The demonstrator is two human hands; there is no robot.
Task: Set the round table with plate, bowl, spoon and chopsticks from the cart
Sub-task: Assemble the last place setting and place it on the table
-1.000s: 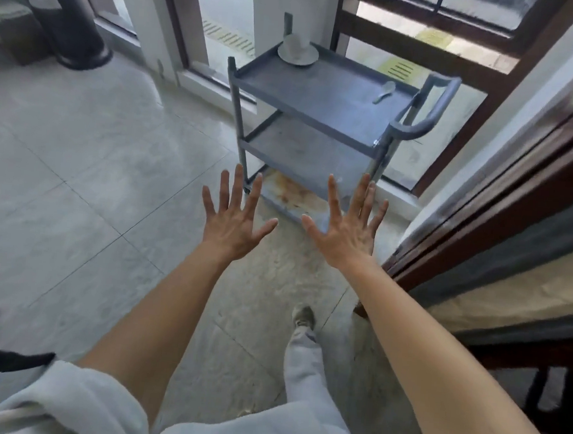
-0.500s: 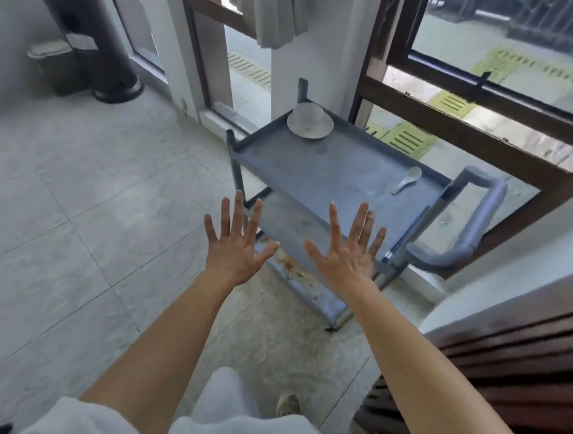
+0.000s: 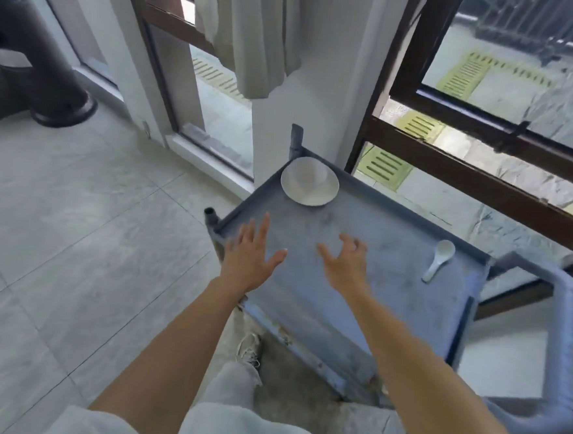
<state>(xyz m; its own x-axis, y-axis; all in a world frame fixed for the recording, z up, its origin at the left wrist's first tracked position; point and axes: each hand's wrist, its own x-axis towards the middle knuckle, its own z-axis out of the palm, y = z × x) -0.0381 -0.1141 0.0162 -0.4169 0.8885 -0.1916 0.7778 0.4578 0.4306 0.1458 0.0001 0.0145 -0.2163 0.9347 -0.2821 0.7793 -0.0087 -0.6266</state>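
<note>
Pale tiled floor [image 3: 72, 252] fills your left side, open and unobstructed out to a dark cylindrical stand [image 3: 34, 63] at far left. Ahead stand dark-framed windows [image 3: 486, 146] and a white pillar [image 3: 320, 100] with a curtain [image 3: 257, 35] hanging beside it.

One grey cart [image 3: 407, 310] sits against the pillar and window, its handle [image 3: 567, 355] at your right. Top shelf has a raised rim on all sides; most of its surface is bare.

Count on the shelf: one plate [image 3: 308, 194] in the far left corner, one bowl [image 3: 306, 176] sitting on that plate, one spoon [image 3: 439, 259] near the right rim, bowl end away from you. Plate and spoon lie well apart. Chopsticks are not visible.

Your left hand [image 3: 248, 258] hovers over the shelf's near left corner, fingers spread, empty. Your right hand [image 3: 346, 265] hovers over mid-shelf, fingers apart and slightly curled, empty. Neither touches the crockery; both are blurred. Plate lies beyond both hands, spoon to the right of your right hand.

One shoe [image 3: 250, 350] shows on the floor just beside the cart's near edge.
</note>
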